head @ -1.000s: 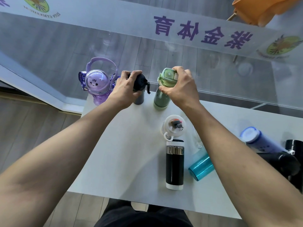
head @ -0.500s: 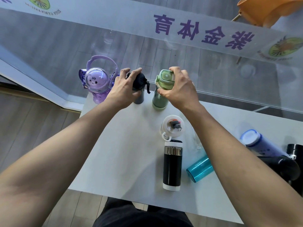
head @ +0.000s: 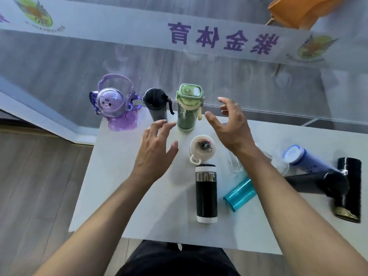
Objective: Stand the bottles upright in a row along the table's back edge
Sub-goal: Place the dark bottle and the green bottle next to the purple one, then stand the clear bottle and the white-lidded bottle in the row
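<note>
Fingers [head: 162, 126] of both hands are spread and released, holding nothing. At twelve o'clock on the white table [head: 119, 186], the purple dome-lidded bottle [head: 117, 106], dark grey bottle [head: 157, 105] and translucent green bottle [head: 189, 106] stand upright. Toward three o'clock, the black steel-banded flask [head: 206, 193] and teal-capped clear bottle [head: 240, 193] lie flat.

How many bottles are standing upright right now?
3, in a row at the table's back edge: purple bottle leftmost, black bottle in the middle, green bottle on the right.
</note>
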The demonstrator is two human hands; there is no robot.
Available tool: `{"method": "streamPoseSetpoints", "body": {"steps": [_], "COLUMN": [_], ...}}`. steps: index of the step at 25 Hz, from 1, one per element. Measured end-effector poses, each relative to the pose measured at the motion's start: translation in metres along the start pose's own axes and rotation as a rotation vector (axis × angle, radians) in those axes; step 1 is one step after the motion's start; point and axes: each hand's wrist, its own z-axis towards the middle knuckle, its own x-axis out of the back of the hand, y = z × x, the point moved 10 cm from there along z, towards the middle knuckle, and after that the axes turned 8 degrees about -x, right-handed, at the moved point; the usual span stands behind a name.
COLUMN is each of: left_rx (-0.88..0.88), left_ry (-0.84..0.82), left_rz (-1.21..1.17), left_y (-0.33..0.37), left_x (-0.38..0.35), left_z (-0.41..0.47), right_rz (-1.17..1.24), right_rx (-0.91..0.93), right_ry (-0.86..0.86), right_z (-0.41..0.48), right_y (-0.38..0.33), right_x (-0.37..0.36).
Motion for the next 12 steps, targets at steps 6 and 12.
{"method": "streamPoseSetpoints", "body": {"steps": [6, 12], "left_rx": [-0.068, -0.056], "left_ry": [-0.160, -0.183], "left_rz": [-0.100, -0.071], "left_y": [0.036, 0.060], "left_x": [-0.050, -0.070], "left_z": [-0.019, -0.005], "right_rz": [-0.073, -0.090], "right_rx": [-0.173, -0.224], "right_ry": [0.047, -0.017], "right_z": [-0.065, -0.078], "right_y": [0.070, 0.116], "right_x": [0.017, 0.018]}}
